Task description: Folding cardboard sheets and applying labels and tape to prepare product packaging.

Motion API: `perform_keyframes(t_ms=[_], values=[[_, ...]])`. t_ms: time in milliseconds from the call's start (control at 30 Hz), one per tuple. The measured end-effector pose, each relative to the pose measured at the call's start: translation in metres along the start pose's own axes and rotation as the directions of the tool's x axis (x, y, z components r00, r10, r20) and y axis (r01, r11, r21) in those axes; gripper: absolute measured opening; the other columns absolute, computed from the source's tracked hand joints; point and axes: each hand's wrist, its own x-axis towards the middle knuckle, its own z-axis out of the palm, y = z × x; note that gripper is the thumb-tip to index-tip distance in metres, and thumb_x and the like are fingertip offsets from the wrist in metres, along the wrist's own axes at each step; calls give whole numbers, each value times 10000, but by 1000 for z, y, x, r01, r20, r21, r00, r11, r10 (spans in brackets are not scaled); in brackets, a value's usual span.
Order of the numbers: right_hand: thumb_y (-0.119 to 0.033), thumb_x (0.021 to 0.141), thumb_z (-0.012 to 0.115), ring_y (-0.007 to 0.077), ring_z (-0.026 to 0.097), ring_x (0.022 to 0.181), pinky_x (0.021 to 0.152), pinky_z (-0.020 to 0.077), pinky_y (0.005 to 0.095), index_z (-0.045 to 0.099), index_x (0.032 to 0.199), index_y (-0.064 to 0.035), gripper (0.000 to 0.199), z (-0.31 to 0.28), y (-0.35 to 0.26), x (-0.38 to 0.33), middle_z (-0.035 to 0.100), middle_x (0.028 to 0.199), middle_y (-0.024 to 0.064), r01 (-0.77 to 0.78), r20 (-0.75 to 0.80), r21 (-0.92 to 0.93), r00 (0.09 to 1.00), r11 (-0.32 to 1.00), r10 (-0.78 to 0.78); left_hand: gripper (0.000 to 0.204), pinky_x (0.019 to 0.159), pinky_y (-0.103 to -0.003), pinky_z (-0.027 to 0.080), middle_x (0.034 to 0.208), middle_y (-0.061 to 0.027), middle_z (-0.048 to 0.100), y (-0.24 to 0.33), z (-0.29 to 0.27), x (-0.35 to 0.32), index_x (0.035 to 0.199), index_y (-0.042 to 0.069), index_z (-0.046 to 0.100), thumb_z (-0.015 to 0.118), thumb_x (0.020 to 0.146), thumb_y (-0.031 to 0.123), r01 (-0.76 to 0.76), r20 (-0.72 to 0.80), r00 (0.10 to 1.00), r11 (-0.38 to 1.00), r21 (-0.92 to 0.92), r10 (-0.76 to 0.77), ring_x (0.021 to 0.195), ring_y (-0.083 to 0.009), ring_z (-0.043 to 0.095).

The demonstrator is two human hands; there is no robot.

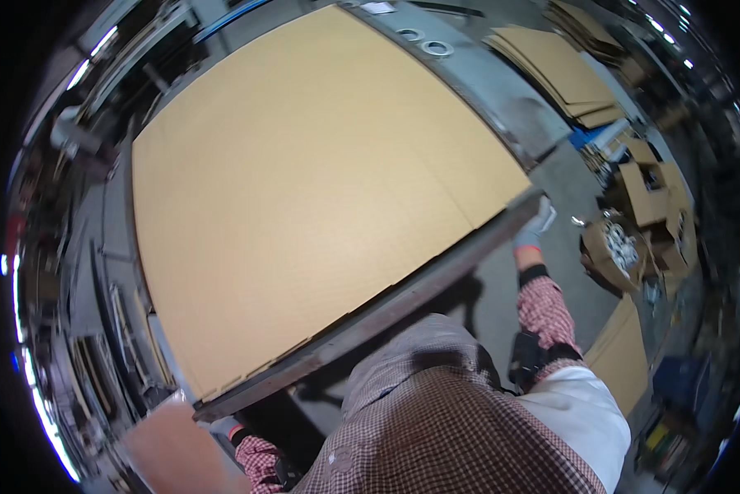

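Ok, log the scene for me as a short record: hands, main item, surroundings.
Left hand: gloved, at the frame's near left corner
Right hand: gloved, at the near right corner
Grip: closure unclear on both
On frame: large, flat cardboard sheet
Far right: two pale rings, stacked cardboard
Right: open box holding pale pieces

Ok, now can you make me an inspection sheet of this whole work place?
Surface: dark-edged frame, mostly covered.
Things: one big tan cardboard sheet, lying over the frame.
Clutter: open boxes at right; stacked cardboard sheets and two pale rings toward the upper right.
Grip: left grip at the frame's near left corner, right grip at its near right corner; finger closure unclear.
Cables: nothing seen.
Surroundings: grey floor; pinkish board at lower left.
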Motion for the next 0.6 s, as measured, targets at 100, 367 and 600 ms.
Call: perform_keyframes(t_ms=[100, 367, 600], values=[[-487, 849, 596, 229, 573, 1074, 952, 437, 356, 584, 1197, -107, 516, 16, -2, 11, 617, 1184, 58, -265, 112, 244, 963, 933, 244, 608, 1125, -456, 267, 1490, -102, 359, 2, 32, 12, 1427, 113, 396, 330, 974, 514, -10, -77, 997, 991, -137, -1, 1349, -293, 356], [-465, 844, 605, 237, 619, 975, 880, 482, 343, 616, 1159, -100, 482, 15, 3, 11, 656, 1092, 63, -235, 106, 270, 971, 934, 214, 542, 1052, -414, 363, 1363, -106, 498, -22, 12, 38, 1338, 56, 487, 403, 973, 449, -42, -39, 999, 957, -286, 32, 1239, -258, 471], [-478, 850, 595, 211, 638, 915, 808, 519, 354, 642, 1098, -116, 441, 18, -41, -5, 666, 1000, 47, -346, 242, 273, 928, 898, 284, 575, 1007, -452, 418, 1308, -141, 522, 9, 65, -65, 1322, 65, 500, 414, 938, 484, 46, -22, 998, 936, -350, -57, 1185, -294, 506]])
